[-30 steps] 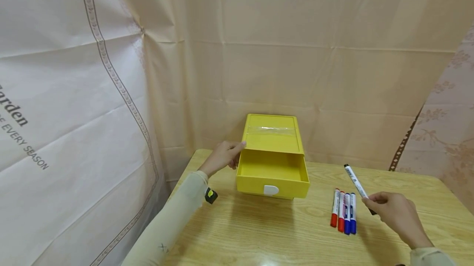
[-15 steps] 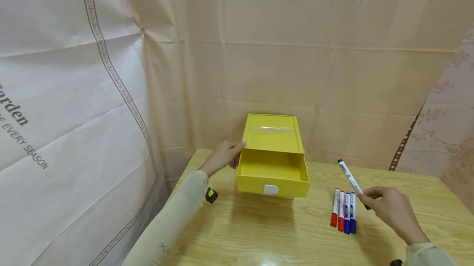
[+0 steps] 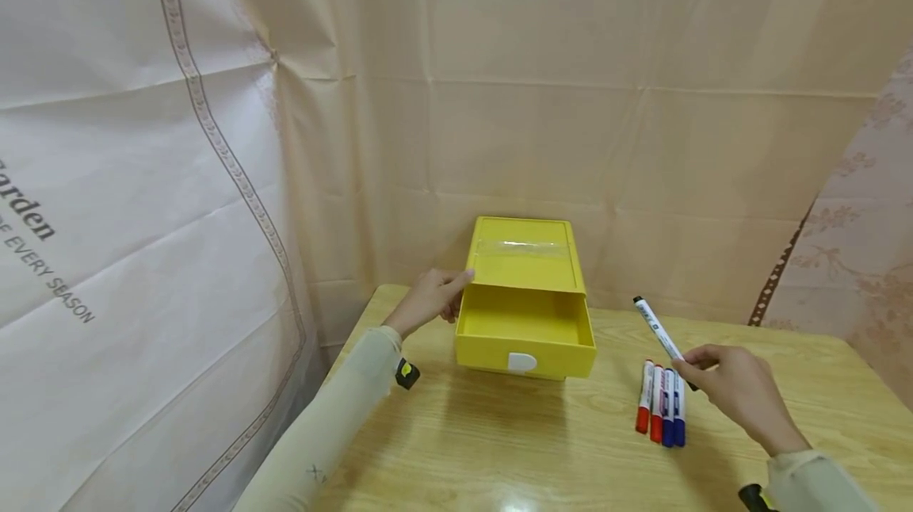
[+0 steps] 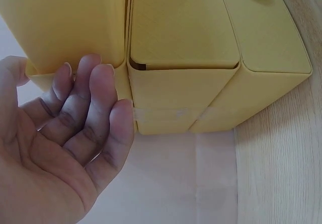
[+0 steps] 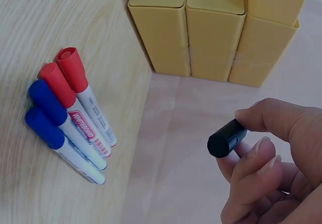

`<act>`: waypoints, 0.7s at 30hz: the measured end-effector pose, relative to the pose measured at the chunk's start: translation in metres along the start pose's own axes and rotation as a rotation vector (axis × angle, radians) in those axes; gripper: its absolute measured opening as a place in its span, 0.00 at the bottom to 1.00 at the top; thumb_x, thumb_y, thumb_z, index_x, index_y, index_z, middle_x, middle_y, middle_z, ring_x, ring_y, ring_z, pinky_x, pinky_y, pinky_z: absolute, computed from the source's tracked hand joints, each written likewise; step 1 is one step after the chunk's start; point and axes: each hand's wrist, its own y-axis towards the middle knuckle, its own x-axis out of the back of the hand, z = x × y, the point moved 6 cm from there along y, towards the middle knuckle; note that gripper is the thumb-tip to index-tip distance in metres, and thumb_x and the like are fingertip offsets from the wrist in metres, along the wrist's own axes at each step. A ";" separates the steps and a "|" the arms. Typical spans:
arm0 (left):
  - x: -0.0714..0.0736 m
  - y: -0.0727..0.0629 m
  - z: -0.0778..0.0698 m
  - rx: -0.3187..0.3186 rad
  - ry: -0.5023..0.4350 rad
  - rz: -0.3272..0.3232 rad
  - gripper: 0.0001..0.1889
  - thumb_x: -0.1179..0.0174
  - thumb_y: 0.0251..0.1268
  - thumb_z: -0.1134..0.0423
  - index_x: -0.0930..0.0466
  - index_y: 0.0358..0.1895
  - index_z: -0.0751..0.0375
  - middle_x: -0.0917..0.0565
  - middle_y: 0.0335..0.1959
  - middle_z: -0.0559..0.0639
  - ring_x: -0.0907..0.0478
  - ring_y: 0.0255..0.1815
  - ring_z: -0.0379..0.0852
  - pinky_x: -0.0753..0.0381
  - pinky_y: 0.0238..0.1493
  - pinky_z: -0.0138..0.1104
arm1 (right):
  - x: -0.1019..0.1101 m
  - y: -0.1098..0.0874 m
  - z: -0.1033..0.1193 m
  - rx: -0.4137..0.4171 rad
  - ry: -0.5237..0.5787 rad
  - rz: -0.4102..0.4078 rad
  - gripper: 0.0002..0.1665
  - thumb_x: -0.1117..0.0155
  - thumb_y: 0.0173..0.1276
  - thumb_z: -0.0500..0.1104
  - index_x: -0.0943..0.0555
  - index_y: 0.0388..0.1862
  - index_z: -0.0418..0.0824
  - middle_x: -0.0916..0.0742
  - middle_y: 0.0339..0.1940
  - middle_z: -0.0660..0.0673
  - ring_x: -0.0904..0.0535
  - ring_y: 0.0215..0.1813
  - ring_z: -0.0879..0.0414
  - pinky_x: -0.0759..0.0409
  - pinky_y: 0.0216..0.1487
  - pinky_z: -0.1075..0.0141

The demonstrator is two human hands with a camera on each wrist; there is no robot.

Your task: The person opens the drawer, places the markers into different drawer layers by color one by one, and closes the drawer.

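Observation:
A yellow drawer unit (image 3: pixel 528 258) stands on the table with its top drawer (image 3: pixel 524 355) pulled out; the inside is bare. My left hand (image 3: pixel 430 299) holds the unit at its upper left front corner, thumb over the top edge and curved fingers against the side wall (image 4: pixel 100 83). To the right, my right hand (image 3: pixel 738 385) pinches a black whiteboard marker (image 3: pixel 655 326) by its capped end, its black cap (image 5: pixel 226 138) between thumb and fingers in the right wrist view. The marker slants up and leftward over the tabletop.
Two red markers (image 3: pixel 651 409) and two blue markers (image 3: pixel 674 409) lie side by side on the wooden table (image 3: pixel 513 448), left of my right hand. Clear tape (image 3: pixel 524 247) crosses the unit's top. A beige curtain (image 3: pixel 535 139) hangs close behind the table.
My right hand has moved left and away from me with the black marker, now nearer the row of markers. My left hand and the drawer unit keep their places.

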 end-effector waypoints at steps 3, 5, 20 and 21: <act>0.000 0.000 0.000 0.000 -0.002 -0.001 0.34 0.51 0.79 0.36 0.19 0.26 0.62 0.19 0.22 0.58 0.18 0.22 0.56 0.15 0.29 0.43 | 0.001 0.001 0.004 0.009 -0.004 0.003 0.26 0.32 0.72 0.60 0.11 0.46 0.37 0.11 0.28 0.53 0.28 0.28 0.54 0.33 0.25 0.62; 0.000 0.001 0.000 0.003 -0.007 0.002 0.34 0.51 0.79 0.35 0.19 0.27 0.64 0.19 0.22 0.57 0.18 0.22 0.55 0.15 0.29 0.42 | 0.002 0.001 0.006 0.010 -0.007 0.010 0.26 0.32 0.72 0.59 0.12 0.46 0.37 0.11 0.28 0.53 0.26 0.28 0.54 0.33 0.25 0.62; 0.000 0.002 0.000 -0.003 -0.011 0.008 0.33 0.51 0.79 0.35 0.19 0.26 0.61 0.19 0.22 0.59 0.18 0.21 0.53 0.15 0.28 0.42 | 0.000 0.005 0.026 0.051 -0.022 0.001 0.22 0.30 0.71 0.56 0.11 0.43 0.37 0.12 0.28 0.51 0.31 0.25 0.54 0.37 0.23 0.63; 0.000 0.002 0.000 -0.003 -0.011 0.008 0.33 0.51 0.79 0.35 0.19 0.26 0.62 0.19 0.22 0.58 0.18 0.21 0.53 0.15 0.28 0.42 | 0.000 0.005 0.028 0.054 -0.021 -0.001 0.21 0.30 0.71 0.56 0.11 0.43 0.38 0.12 0.28 0.52 0.31 0.25 0.54 0.37 0.23 0.63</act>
